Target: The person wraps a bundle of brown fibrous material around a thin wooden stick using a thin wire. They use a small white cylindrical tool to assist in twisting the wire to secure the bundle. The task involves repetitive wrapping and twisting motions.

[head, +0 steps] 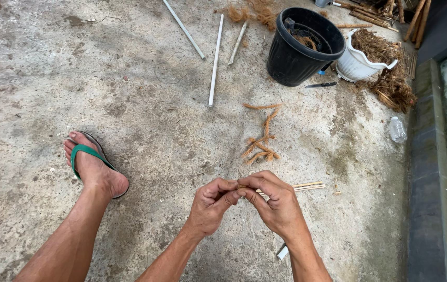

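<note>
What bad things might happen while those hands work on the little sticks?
The thin sticks pinched between the left hand and right hand look splintery, so a sliver might prick a finger, or they might snap. The knife lies loose on the floor by the black pot; someone in just a flip-flop might step on it. The white rods on the ground might roll underfoot.

Two pots point(307, 47) — three white rods point(214, 62)

Black pot point(291, 62), white pot point(356, 65), green sandal strap point(85, 152).
</note>
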